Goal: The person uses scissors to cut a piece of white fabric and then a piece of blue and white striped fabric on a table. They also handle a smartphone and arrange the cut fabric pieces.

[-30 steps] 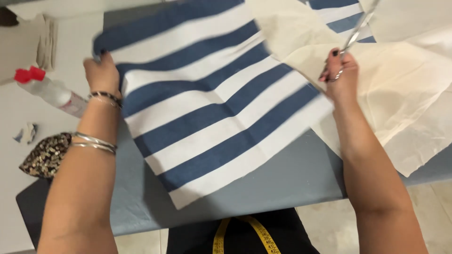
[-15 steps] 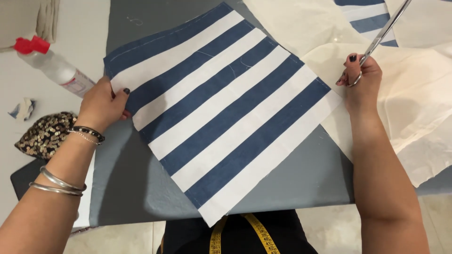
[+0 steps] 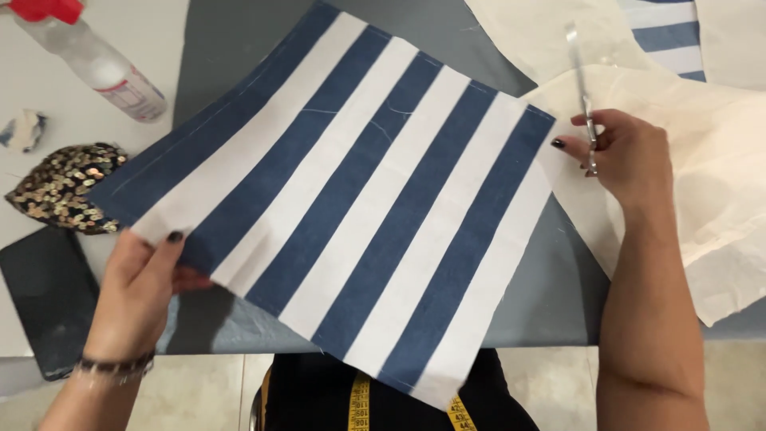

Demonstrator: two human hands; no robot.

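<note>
The left hand (image 3: 144, 279) pinches the near-left edge of a square of blue-and-white striped cloth (image 3: 335, 207) between thumb and fingers, lifting it over the grey desk (image 3: 239, 56), while the right hand (image 3: 626, 156) is closed through the handles of silver scissors (image 3: 582, 88) at the cloth's right corner, blades pointing far. This reads as turning and positioning the cut piece, and any trimming would call for the cloth lying flat and an edge lined up with the blades. At far left lies a clear spray bottle (image 3: 104, 68) with a red top and a pale label with red print.
</note>
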